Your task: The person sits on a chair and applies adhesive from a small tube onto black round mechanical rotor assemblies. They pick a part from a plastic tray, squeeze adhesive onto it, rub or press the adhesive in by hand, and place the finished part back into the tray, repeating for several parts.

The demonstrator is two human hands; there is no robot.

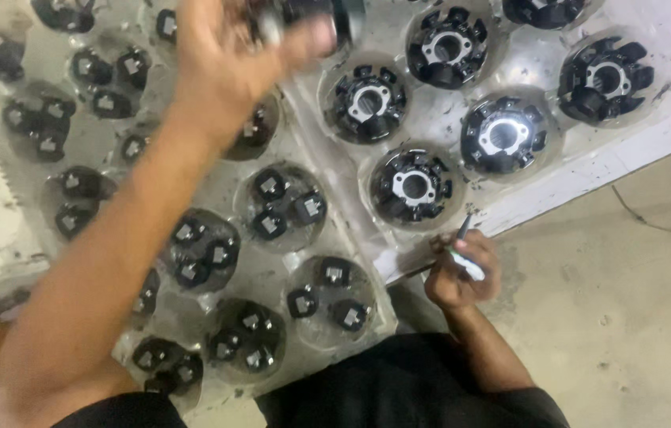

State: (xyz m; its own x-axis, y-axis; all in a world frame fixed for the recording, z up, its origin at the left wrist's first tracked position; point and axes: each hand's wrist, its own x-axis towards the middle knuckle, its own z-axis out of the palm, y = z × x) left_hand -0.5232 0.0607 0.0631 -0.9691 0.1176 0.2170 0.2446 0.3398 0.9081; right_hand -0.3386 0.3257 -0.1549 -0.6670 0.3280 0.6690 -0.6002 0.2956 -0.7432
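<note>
Gripping a blurred black round part (pixel 311 20) in the left hand (pixel 224 55), above the clear tray (pixel 272 261); right hand (pixel 458 273) closed around a pen (pixel 462 254) just beside that tray.

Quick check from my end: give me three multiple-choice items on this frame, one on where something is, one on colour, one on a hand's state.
1. Where is the pen?
A. in the right hand
B. lying on a tray
C. on the floor

2. What colour are the ring parts in the right tray?
A. red
B. black
C. yellow

3. How is the left hand?
A. flat on the floor
B. raised over the trays, closed on a dark part
C. resting in the lap

Answers:
1 A: the right hand grips the pen near the tray's edge.
2 B: every ring part looks black with a pale centre hole.
3 B: the left hand is up over the left tray, fingers around a blurred dark part.
</note>
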